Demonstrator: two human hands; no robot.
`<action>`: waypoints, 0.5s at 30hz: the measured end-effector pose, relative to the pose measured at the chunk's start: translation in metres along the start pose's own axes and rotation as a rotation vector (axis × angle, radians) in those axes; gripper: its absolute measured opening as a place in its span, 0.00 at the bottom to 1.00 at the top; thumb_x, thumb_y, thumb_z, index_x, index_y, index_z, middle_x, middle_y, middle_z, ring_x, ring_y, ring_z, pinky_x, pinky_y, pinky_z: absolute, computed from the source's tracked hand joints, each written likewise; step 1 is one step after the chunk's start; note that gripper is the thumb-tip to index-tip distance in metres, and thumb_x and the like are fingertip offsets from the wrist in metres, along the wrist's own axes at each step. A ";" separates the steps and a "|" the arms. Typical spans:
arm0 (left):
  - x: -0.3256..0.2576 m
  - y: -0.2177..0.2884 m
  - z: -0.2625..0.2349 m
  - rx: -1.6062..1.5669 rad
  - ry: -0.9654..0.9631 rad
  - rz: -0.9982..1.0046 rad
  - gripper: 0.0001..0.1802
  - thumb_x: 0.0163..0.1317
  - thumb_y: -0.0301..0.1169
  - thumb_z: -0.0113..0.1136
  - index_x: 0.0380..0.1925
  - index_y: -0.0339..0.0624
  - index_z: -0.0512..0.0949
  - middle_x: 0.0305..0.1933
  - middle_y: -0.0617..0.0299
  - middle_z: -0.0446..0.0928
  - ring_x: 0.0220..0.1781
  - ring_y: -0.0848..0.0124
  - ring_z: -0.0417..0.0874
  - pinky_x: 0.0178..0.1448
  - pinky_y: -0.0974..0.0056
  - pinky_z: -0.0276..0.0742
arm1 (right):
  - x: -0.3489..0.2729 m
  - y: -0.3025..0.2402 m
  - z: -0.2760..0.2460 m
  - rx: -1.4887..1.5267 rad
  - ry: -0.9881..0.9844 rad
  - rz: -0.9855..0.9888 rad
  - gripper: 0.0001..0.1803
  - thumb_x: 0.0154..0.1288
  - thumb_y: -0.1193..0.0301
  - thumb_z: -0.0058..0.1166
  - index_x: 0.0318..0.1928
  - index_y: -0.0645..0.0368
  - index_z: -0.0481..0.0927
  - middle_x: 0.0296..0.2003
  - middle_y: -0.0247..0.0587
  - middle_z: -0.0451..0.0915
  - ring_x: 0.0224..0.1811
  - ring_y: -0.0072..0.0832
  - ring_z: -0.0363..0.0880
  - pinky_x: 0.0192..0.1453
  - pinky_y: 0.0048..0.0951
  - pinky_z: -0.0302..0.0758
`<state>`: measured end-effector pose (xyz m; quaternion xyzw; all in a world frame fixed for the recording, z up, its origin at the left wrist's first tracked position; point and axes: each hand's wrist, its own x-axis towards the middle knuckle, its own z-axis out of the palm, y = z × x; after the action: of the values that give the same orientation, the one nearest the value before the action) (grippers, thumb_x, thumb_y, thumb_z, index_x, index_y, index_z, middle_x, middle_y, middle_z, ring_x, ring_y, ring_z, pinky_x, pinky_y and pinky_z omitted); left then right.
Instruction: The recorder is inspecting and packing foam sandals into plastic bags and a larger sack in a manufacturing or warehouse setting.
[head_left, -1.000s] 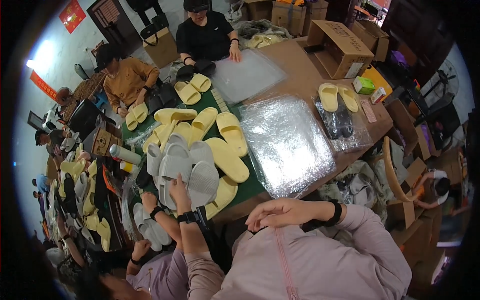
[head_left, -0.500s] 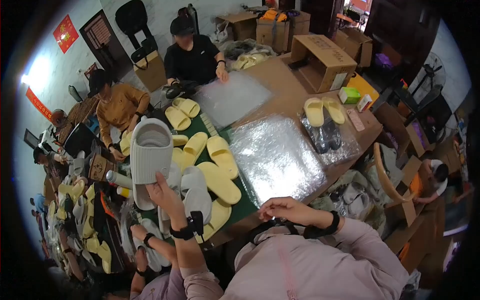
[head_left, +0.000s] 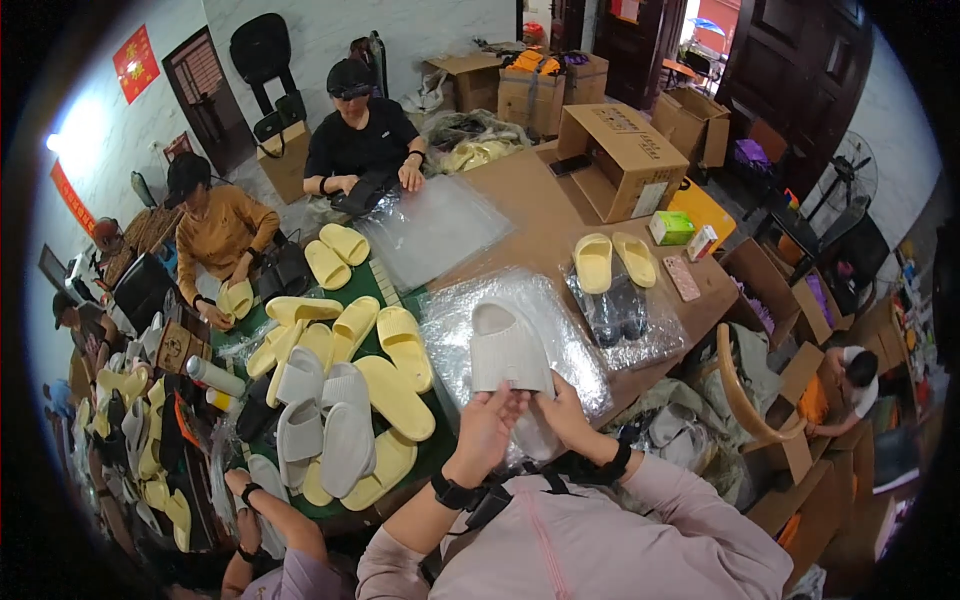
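Observation:
A light grey slide slipper (head_left: 510, 358) is raised in front of me, above a stack of shiny clear plastic bags (head_left: 450, 325). My left hand (head_left: 487, 428) has its fingers at the slipper's strap edge. My right hand (head_left: 568, 415) grips the slipper's right side, its fingers partly hidden behind it. Left of my hands, several grey slippers (head_left: 346, 450) and yellow slippers (head_left: 395, 388) lie heaped on a green table surface (head_left: 440, 440).
Farther right lie a yellow pair (head_left: 593, 262) on bagged dark slippers, a phone (head_left: 682, 278), and an open carton (head_left: 625, 160). Two people sit across the table handling dark and yellow slippers. A neighbour's arms (head_left: 290, 520) reach in at lower left. A curved wooden chair back (head_left: 740, 390) stands right.
My left hand has brought the grey slipper rightward and down from over the pile to above the plastic bags. My right hand has moved up to take hold of it too.

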<state>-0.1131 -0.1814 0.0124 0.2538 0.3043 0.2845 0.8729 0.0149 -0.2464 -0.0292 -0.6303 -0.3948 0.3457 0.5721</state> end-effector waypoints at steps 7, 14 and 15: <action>0.000 -0.020 -0.030 0.463 0.193 0.109 0.12 0.62 0.30 0.48 0.42 0.36 0.72 0.38 0.58 0.76 0.36 0.72 0.76 0.39 0.69 0.72 | 0.013 -0.011 -0.040 0.267 -0.071 0.191 0.16 0.58 0.76 0.50 0.48 0.65 0.71 0.38 0.36 0.76 0.39 0.19 0.72 0.44 0.22 0.69; 0.033 -0.087 -0.110 0.570 0.382 0.018 0.12 0.60 0.27 0.48 0.42 0.35 0.71 0.35 0.57 0.75 0.35 0.72 0.74 0.38 0.69 0.72 | 0.028 0.005 -0.071 0.431 0.016 0.230 0.18 0.56 0.77 0.49 0.49 0.64 0.71 0.40 0.37 0.76 0.40 0.21 0.73 0.45 0.23 0.69; 0.044 -0.104 -0.124 0.566 0.386 0.025 0.12 0.60 0.27 0.48 0.42 0.35 0.71 0.35 0.57 0.75 0.35 0.72 0.74 0.38 0.69 0.72 | 0.030 0.009 -0.073 0.430 0.008 0.226 0.18 0.56 0.77 0.49 0.49 0.64 0.71 0.40 0.37 0.76 0.40 0.21 0.73 0.45 0.23 0.69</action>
<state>-0.1326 -0.1927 -0.1544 0.4311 0.5279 0.2421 0.6906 0.0944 -0.2524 -0.0296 -0.5357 -0.2366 0.4812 0.6523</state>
